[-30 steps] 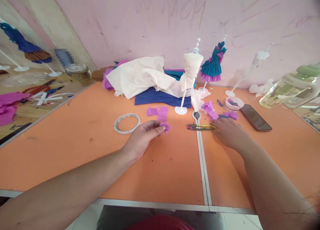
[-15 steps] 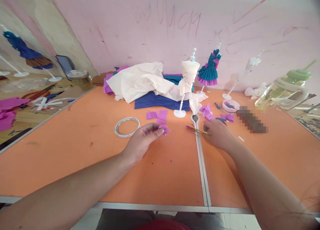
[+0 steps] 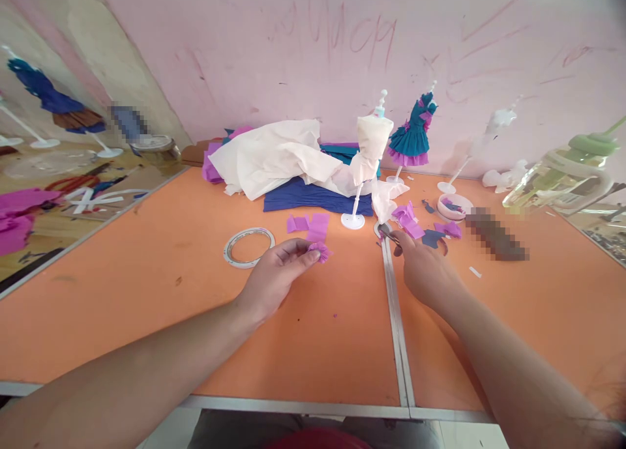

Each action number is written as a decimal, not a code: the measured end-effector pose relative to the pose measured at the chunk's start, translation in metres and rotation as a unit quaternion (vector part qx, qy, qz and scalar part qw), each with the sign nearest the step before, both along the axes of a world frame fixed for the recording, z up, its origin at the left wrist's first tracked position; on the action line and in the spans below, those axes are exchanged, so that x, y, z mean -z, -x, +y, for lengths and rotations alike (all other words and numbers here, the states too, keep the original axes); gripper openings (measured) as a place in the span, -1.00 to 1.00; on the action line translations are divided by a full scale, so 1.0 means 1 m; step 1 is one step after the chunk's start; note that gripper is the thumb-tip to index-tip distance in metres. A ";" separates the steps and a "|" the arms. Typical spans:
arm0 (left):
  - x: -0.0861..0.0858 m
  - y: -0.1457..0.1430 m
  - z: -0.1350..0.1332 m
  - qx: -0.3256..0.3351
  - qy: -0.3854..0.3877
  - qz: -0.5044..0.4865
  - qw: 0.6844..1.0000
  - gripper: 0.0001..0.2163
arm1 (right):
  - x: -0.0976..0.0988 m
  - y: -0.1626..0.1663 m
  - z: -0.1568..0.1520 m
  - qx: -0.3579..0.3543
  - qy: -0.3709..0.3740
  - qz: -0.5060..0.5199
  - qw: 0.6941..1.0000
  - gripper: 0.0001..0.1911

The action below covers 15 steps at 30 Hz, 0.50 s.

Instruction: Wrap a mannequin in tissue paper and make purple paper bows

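My left hand (image 3: 283,273) pinches a small gathered purple paper rosette (image 3: 319,251) between thumb and fingertips, just above the table. My right hand (image 3: 424,263) is closed around a slim dark tool (image 3: 394,238), whose far end points up and left over the keyhole-shaped opening in the table seam. Too little of this tool shows to tell its kind. Two purple paper pieces (image 3: 317,227) lie behind my left hand, and a white tape ring (image 3: 248,247) is at its left. Beyond my right hand are crumpled purple paper (image 3: 408,219) and dark blue scraps (image 3: 432,239).
A small dress form (image 3: 372,146) wrapped in white stands at the back. Behind it is another in a teal and purple dress (image 3: 411,133). White paper (image 3: 268,159), folded blue paper (image 3: 313,196), a round container (image 3: 454,206) and a green-lidded bottle (image 3: 572,169) line the table's far side.
My right hand has turned and shifted slightly up. The slim yellowish tool earlier pointed left; now a dark tool end angles up-left. My left hand stays still with the rosette.
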<state>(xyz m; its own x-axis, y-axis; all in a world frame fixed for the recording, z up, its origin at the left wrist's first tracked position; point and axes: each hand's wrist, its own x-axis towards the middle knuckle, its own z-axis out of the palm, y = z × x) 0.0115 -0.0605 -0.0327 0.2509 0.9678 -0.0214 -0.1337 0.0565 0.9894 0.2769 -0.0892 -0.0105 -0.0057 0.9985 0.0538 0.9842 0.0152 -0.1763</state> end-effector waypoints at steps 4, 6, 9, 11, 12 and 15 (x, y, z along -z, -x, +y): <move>-0.001 -0.001 -0.002 -0.012 -0.005 0.001 1.000 -0.80 | -0.004 0.010 -0.004 -0.009 -0.056 0.066 0.996 -0.53; -0.002 -0.003 -0.004 -0.014 -0.001 0.000 1.000 -0.79 | -0.006 0.023 -0.011 -0.018 -0.016 0.186 0.982 -0.68; -0.001 -0.006 -0.009 -0.011 0.012 -0.017 1.000 -0.81 | -0.002 0.045 -0.022 -0.043 0.074 0.333 0.939 -0.63; 0.001 -0.007 -0.012 -0.002 0.027 -0.038 0.999 -0.83 | 0.005 0.058 -0.027 -0.068 0.106 0.374 0.919 -0.61; 0.002 -0.008 -0.013 0.004 0.036 -0.047 0.998 -0.84 | 0.008 0.063 -0.028 -0.083 0.117 0.385 0.912 -0.63; 0.003 -0.008 -0.015 0.016 0.057 -0.057 0.997 -0.85 | 0.014 0.070 -0.029 -0.113 0.127 0.409 0.896 -0.65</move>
<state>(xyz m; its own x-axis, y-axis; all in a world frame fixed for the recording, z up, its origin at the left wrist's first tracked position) 0.0196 -0.0751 -0.0360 0.2891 0.9520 -0.1006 -0.2418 0.1743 0.9546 0.2067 -0.1187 -0.0247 -0.2712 0.9577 -0.0965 0.5005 0.0547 -0.8640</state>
